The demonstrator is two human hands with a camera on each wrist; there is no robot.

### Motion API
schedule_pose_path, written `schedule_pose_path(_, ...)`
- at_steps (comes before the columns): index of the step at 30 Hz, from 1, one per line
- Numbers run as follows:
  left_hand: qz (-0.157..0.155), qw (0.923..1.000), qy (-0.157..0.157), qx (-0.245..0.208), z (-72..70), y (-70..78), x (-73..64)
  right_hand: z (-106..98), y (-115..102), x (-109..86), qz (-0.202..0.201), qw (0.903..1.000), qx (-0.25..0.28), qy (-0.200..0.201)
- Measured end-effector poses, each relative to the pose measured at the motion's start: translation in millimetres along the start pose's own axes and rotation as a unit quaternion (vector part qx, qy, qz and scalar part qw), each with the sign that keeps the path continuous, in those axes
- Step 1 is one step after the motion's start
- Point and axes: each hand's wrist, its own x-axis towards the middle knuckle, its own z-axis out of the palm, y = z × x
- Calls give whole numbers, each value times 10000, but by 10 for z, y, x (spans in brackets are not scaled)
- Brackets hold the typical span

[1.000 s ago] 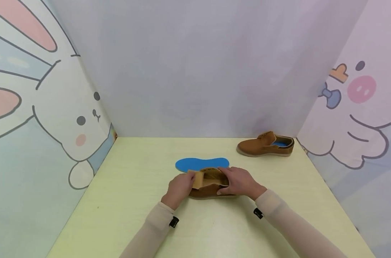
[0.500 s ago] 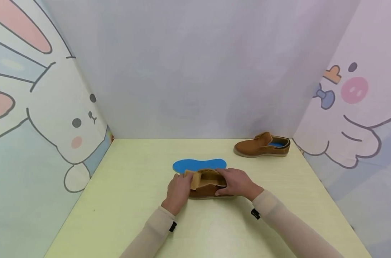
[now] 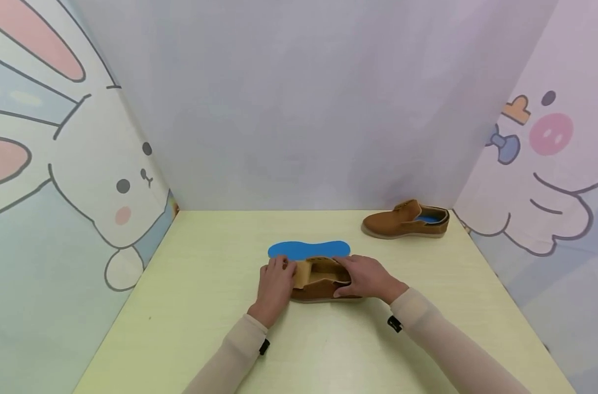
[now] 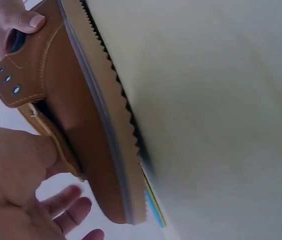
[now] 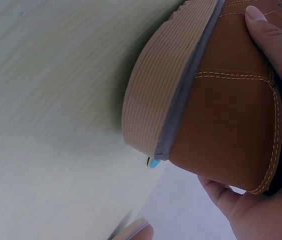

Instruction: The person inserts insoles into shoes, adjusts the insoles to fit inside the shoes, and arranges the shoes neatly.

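Observation:
A brown leather shoe (image 3: 323,291) with a tan sole lies on the table, toe to the left, with no laces in its eyelets. My right hand (image 3: 369,278) grips its collar near the heel, thumb (image 5: 276,40) on the near side and fingers on the far side. At the front, my left hand (image 3: 275,284) is over the toe. Its thumb lies against the tan tongue (image 3: 302,274), which is folded forward, while the other fingers (image 4: 73,212) are loosely bent beyond the toe. Right behind the shoe lies a flat blue insole (image 3: 309,250).
A matching brown shoe (image 3: 397,223) stands at the back right of the pale table (image 3: 210,235), with a blue insole (image 3: 429,219) inside it. Curtain-like walls (image 3: 299,109) with cartoon animals enclose the table at the back and sides.
My left hand has let go of its pinch on the tongue, and its fingers have moved up and forward over the toe. My right hand keeps its grip on the shoe.

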Motion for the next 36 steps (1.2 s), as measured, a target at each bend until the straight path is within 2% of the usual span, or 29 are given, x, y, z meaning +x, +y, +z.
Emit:
schedule_pose_path(2, 409, 9991, 87, -59, -9, -11, 27, 1, 3, 2, -34, 10000, 20, 40)
schedule_pose_path(4, 1015, 9947, 76, -173, -27, -24, 53, 7, 6, -2, -50, 10000, 30, 69)
schedule_pose_path(6, 1687, 9853, -90, -248, -53, -43, 68, 14, 9, -8, -47, 9999, 57, 72)
schedule_pose_path(8, 2201, 9743, -392, -262, -93, -73, 63, 25, 8, -8, -50, 9999, 96, 90)
schedule_pose_path(10, 2526, 9647, -733, -116, -149, -105, 43, 28, 0, -4, -62, 9999, 112, 78)
schedule_pose_path(13, 2699, 9551, -1210, 172, -238, -150, 1, 16, -16, 15, -77, 9999, 92, 76)
schedule_pose_path(17, 2698, 9488, -1625, 236, -309, -168, -10, 11, -14, 22, -20, 9999, 82, 78)
schedule_pose_path(21, 2285, 9546, -1846, -502, -304, -148, 62, 33, 2, 22, 70, 9997, 180, 137)
schedule_pose_path(24, 1829, 9576, -1893, -1172, -300, -115, 130, 30, 6, 17, 132, 9996, 187, 134)
schedule_pose_path(26, 1602, 9587, -1872, -1418, -306, -99, 169, 23, 3, 23, 116, 9997, 190, 139)
schedule_pose_path(31, 1174, 9591, -1925, -1709, -319, -49, 230, -32, -22, 8, -90, 9998, 161, 31)
schedule_pose_path(36, 1079, 9613, -1993, -1564, -314, -1, 217, -149, -39, -56, -646, 9973, 317, -176)
